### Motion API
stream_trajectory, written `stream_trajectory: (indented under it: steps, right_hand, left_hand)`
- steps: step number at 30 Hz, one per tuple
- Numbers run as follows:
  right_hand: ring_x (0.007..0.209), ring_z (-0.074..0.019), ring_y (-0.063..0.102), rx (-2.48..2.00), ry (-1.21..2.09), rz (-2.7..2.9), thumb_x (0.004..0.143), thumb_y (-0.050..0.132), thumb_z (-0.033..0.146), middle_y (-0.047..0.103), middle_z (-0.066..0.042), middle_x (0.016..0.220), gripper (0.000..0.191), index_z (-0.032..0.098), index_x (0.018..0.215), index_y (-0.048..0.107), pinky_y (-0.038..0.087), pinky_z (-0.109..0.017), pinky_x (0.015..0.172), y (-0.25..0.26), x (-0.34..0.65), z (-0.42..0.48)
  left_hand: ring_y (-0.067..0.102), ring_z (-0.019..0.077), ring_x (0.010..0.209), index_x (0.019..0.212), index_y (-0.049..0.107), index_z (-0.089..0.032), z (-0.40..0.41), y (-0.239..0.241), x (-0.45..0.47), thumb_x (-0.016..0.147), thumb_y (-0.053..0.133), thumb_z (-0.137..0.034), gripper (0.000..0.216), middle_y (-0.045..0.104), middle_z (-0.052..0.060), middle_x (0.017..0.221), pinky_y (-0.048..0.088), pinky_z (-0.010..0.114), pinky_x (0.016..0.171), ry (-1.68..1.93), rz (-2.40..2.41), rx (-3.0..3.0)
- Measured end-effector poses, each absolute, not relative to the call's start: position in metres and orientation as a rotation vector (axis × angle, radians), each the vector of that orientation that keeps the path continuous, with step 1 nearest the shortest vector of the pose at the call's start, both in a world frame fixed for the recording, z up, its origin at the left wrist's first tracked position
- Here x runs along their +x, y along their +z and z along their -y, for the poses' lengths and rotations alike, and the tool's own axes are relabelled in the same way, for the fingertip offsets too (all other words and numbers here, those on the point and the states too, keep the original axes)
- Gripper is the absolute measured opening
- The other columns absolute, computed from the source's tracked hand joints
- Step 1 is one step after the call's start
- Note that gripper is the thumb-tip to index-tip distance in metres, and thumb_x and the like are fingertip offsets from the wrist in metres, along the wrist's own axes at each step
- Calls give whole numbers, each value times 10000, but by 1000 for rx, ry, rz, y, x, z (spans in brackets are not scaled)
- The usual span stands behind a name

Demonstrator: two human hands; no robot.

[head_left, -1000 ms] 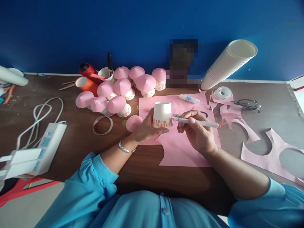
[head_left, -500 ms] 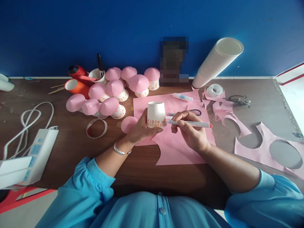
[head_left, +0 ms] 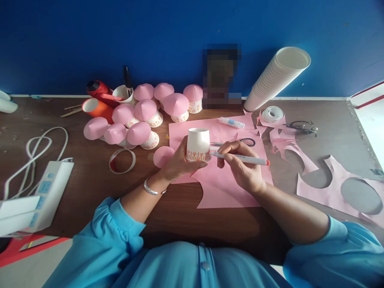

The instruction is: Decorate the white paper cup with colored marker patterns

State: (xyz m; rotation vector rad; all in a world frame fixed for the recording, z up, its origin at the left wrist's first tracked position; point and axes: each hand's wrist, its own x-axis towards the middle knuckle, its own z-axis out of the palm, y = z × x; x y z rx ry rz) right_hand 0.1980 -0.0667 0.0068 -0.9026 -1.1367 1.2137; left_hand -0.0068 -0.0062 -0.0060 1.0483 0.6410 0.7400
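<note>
My left hand is closed round a white paper cup, held upside down above the table. Red flower-like marks run along the band near the cup's rim. Between the fingers of my right hand is a white marker pen with a red end, its tip at the cup's right side by the drawn band. Under both hands lies pink paper. Scissors rest on it, partly hidden by my right hand, and a glue tube lies farther back. A pink paper disc is beside my left wrist.
Several decorated cups with pink cone tops stand at the back left. A tall stack of paper cups leans at the back right, near a tape roll, eyeglasses and paper scraps. A power strip is at left.
The marker's red end has dipped slightly, its tip staying by the cup's side. Otherwise both hands hold nearly the same pose; the view shifts a little.
</note>
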Motion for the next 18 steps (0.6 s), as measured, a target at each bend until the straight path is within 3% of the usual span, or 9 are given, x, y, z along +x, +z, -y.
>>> stream_trajectory:
  steps: [18]
  right_hand:
    - [681, -142, 619, -932, 1203, 1183, 989, 702, 402, 655, 8, 822, 184, 236, 918, 665, 512, -325, 638, 11, 198, 68]
  left_hand:
    - [746, 230, 984, 1213, 531, -271, 6, -8, -7, 702, 943, -267, 656, 716, 26, 1083, 599, 372, 819, 746, -653, 1026]
